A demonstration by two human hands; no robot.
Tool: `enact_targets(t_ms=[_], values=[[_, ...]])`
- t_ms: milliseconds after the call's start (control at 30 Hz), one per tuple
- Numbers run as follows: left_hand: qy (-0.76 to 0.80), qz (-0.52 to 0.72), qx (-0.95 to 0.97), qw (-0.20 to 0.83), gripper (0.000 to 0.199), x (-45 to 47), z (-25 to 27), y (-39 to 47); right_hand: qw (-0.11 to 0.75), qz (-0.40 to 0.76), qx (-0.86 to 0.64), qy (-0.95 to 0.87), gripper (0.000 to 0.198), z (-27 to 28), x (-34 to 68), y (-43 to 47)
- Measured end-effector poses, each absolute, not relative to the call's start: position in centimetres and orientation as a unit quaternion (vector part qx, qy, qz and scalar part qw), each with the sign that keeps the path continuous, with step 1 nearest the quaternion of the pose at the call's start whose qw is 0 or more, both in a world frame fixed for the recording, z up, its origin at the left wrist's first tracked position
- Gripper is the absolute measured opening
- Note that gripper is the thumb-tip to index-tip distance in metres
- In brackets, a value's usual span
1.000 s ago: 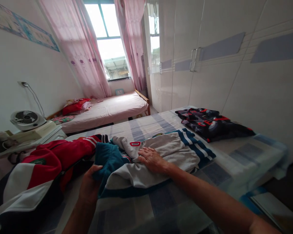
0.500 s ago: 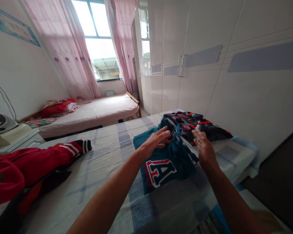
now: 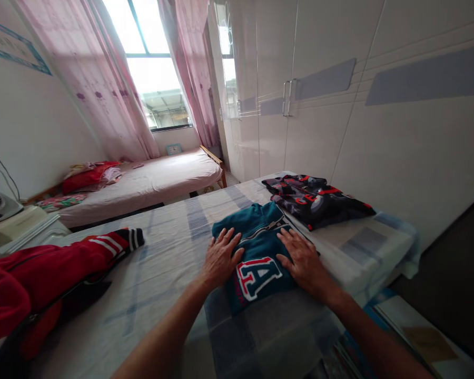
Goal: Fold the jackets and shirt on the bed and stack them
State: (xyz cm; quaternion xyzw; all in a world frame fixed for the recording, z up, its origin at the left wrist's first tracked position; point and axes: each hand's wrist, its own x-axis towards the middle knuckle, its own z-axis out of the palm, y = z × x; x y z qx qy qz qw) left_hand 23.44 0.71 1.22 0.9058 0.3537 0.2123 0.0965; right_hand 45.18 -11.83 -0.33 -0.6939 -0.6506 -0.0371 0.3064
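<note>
Left hand (image 3: 221,258) and right hand (image 3: 303,260) rest spread, empty fingers (image 3: 234,241) on the lower-central folded teal cloth jacket (image 3: 259,246), seemingly to flatten it.

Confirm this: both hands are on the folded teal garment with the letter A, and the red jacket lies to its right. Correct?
Not quite: the red jacket lies to the left of the folded teal garment, as the head view shows. The left hand and right hand are indeed on that garment, which bears the letter A.
</note>
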Motion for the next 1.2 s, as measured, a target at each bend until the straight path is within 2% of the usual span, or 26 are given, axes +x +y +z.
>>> enact_targets(t_ms=[67,200,333,433,533,600,733,933,1000,1067,1133,1200], values=[[0.372,0.251,0.880,0.157,0.043,23.6,1.0,1.4,0.329,-0.028,-0.708,-0.625,0.052,-0.9,45.6,-12.0],[0.467,0.377,0.735,0.316,0.051,23.1,1.9,4.2,0.441,-0.002,-0.755,-0.485,0.068,-1.0,47.7,-13.5],[0.509,0.356,0.648,0.440,0.060,22.7,2.0,6.5,0.471,0.199,-0.758,-0.406,0.086,-1.3,50.0,-13.9],[0.508,0.337,0.599,0.519,0.055,23.1,1.8,7.3,0.438,0.267,-0.751,-0.416,0.092,-1.1,51.2,-13.0],[0.493,0.315,0.564,0.583,0.037,23.7,2.0,7.6,0.338,0.233,-0.800,-0.438,0.096,-0.1,51.9,-11.9],[0.484,0.307,0.543,0.614,0.025,24.0,2.2,7.6,0.293,0.210,-0.810,-0.462,0.089,0.7,51.9,-11.2],[0.469,0.332,0.502,0.646,0.016,23.7,2.4,7.3,0.282,0.252,-0.772,-0.511,0.060,2.3,51.4,-10.5],[0.429,0.378,0.470,0.672,0.017,19.9,4.6,4.6,0.306,0.240,-0.708,-0.590,0.050,7.2,50.3,-7.9],[0.408,0.384,0.478,0.676,0.024,17.7,5.9,2.4,0.319,0.224,-0.675,-0.626,0.050,9.6,49.8,-5.7],[0.387,0.392,0.486,0.678,0.039,15.7,6.8,-0.3,0.320,0.213,-0.643,-0.663,0.051,11.7,49.0,-3.1],[0.380,0.407,0.488,0.672,0.054,13.9,6.9,-3.0,0.307,0.205,-0.608,-0.703,0.052,12.8,47.9,-0.3],[0.396,0.396,0.499,0.662,0.060,12.5,6.1,-5.1,0.277,0.192,-0.583,-0.739,0.052,12.8,46.3,2.4]])
